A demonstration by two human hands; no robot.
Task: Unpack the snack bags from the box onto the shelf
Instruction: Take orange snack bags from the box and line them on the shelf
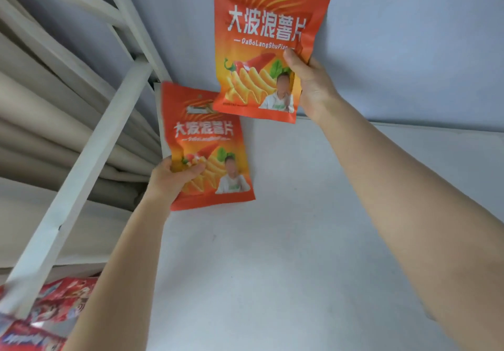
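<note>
Two orange-red snack bags with white lettering are held over the white shelf board (pixel 272 255). My right hand (pixel 309 83) grips the upper snack bag (pixel 261 28) by its lower right edge, holding it upright against the grey wall. My left hand (pixel 171 178) pinches the lower snack bag (pixel 207 138) at its bottom left corner; this bag stands near the back left corner of the shelf, partly behind the upper one. The box is out of view.
A white metal shelf post (pixel 90 165) slants across the left, with beige curtain folds (pixel 54 121) behind it. Several red snack packets (pixel 49 312) lie at the bottom left, below the shelf level. The grey wall (pixel 409 45) closes the back.
</note>
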